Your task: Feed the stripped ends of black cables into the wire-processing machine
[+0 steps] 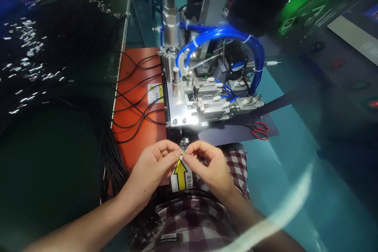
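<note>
My left hand (156, 162) and my right hand (209, 163) meet in front of the machine (183, 106), each closed in a fingertip pinch. Between them shows a tiny light-coloured piece (183, 153) with greenish and orange tints, perhaps fine wire ends; it is too small to name for certain. Right below the fingertips is a white label with a yellow arrow (180, 175). A small dark metal fixture (184, 142) sits just beyond the fingers, at the machine's near edge. Several black cables (138, 110) run into the machine's left side across an orange-red board (126, 86).
On the left, a dark table (44, 153) bears a big heap of black cables (67, 31) with shiny metal ends. Red-handled scissors or snips (260, 130) lie on the grey plate right of the machine. Blue air hoses (224, 33) arch over it. A green reel (304, 10) stands far right.
</note>
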A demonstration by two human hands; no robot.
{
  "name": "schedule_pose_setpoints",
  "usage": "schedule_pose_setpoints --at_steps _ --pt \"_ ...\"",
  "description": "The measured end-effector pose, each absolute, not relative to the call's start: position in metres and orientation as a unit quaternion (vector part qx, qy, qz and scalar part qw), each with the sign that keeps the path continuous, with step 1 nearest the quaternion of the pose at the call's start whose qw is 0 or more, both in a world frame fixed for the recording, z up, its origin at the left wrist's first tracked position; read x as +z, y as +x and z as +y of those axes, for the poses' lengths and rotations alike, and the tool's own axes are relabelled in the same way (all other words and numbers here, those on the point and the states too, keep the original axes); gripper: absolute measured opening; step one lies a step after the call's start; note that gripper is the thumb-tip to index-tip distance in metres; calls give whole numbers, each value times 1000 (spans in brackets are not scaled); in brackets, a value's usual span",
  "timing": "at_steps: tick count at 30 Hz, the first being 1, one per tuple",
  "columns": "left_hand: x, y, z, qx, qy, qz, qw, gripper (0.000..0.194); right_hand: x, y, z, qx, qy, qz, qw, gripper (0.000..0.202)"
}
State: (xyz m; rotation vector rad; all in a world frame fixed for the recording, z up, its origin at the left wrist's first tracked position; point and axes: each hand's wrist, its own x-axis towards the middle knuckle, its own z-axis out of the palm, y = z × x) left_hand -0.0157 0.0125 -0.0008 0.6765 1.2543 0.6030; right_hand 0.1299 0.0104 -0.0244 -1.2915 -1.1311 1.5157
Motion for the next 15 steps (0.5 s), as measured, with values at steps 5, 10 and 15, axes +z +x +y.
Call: schedule_pose_setpoints --at_steps 5,10,15 --pt "-4 -16 10 297 325 536 721 14 -24 130 11 604 -517 -442 415 9" --pt "-5 -16 9 302 350 533 709 11 -25 127 6 576 -536 -467 403 7" --pt "-4 -17 7 297 355 547 698 17 -25 122 -4 584 -542 -464 387 9"
